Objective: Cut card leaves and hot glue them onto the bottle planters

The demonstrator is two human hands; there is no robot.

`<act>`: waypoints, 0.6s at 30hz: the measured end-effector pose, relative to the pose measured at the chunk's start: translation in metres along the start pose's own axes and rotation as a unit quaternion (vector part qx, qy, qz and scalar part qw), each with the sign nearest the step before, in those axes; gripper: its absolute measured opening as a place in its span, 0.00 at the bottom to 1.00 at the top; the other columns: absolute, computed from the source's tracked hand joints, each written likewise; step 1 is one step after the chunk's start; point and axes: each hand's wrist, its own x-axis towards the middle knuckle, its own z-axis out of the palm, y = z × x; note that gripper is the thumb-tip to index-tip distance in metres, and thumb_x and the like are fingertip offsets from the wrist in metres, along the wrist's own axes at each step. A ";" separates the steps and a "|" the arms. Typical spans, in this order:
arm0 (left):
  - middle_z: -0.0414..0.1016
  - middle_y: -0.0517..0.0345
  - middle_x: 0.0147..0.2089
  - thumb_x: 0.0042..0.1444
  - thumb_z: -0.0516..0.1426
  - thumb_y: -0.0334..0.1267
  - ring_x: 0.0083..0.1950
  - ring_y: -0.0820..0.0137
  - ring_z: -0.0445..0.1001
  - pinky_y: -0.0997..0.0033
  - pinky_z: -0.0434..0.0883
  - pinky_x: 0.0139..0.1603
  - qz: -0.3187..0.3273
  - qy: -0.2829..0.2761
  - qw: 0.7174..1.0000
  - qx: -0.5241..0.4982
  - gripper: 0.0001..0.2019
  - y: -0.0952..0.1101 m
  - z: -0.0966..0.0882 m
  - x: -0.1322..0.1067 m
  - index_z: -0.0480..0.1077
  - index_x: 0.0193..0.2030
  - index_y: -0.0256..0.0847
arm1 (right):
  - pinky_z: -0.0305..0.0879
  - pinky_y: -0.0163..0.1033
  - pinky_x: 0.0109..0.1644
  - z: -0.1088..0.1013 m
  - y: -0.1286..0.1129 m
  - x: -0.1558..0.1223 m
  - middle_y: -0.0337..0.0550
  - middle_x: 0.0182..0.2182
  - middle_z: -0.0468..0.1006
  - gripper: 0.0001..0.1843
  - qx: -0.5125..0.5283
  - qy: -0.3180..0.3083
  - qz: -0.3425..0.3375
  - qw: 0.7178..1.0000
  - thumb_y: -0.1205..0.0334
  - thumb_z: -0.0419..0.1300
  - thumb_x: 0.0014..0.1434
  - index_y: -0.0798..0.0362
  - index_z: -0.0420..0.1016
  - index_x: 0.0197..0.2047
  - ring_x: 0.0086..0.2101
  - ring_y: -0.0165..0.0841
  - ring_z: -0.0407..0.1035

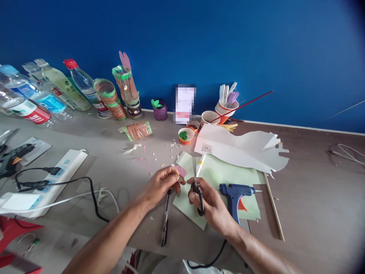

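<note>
The left hand (167, 180) pinches a small piece (180, 178) between its fingertips; the right hand (207, 199) grips scissors (195, 186) over pale green paper (186, 210).

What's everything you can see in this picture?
bottles: at least five, mostly clear, back left
tubes: three, brown-green, near bottles
little pot: one, purple, back
blurred rectangle: one, whitish, back
paint cups: two, orange-sided, middle
markers: several, white, in stacked cups
thin rod: one, red, by open cup
big sheet: one, white, mid-right
glue gun: one, blue, over green paper
wooden stick: one, tan, right
pen: one, black, front
power strip: one, white, left
cables: several, black or white, scattered
scraps: many, mixed, middle
scissors: one, black-handled, centre
left hand: one, bare, holding small piece
right hand: one, bare, holding scissors
</note>
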 end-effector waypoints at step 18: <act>0.65 0.63 0.24 0.56 0.58 0.50 0.24 0.77 0.62 0.75 0.59 0.25 -0.014 -0.067 0.993 0.092 0.15 -0.008 0.004 -0.003 0.66 0.33 0.38 | 0.57 0.32 0.25 0.006 0.005 0.014 0.31 0.23 0.71 0.20 0.076 0.096 -0.015 0.992 0.58 0.66 0.46 0.49 0.65 0.42 0.22 0.27 0.62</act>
